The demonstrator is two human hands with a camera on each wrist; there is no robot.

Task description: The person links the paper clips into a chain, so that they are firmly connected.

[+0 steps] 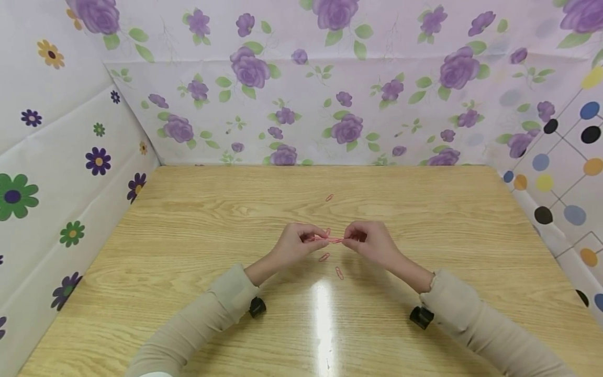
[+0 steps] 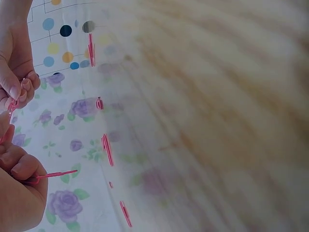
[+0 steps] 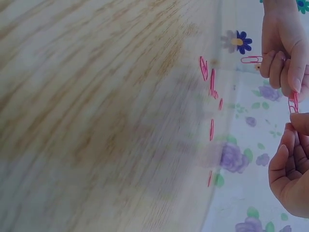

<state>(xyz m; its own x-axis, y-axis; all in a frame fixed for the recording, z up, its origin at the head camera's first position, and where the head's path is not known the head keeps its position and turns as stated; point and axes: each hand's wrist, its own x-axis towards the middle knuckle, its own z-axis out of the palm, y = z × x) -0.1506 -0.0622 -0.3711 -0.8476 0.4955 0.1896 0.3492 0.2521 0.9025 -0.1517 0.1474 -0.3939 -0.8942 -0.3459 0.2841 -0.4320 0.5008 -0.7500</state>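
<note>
My left hand [image 1: 299,242] and right hand [image 1: 372,242] meet over the middle of the wooden table, raised a little above it. Between them stretch pink paper clips [image 1: 335,240], pinched at one end by each hand's thumb and fingers. In the right wrist view the held paper clips [image 3: 293,102] seem to overlap; whether they are linked cannot be told. Another paper clip [image 3: 251,60] sticks out from the far side of my left hand, also visible as a clip [image 2: 60,173] in the left wrist view.
Loose pink paper clips lie on the table [image 1: 188,220]: one clip [image 1: 329,197] farther back, one clip [image 1: 328,231] just behind the hands, and two nearer, a clip [image 1: 324,257] and a clip [image 1: 339,273]. Flowered sheets [image 1: 292,94] stand around the back and sides.
</note>
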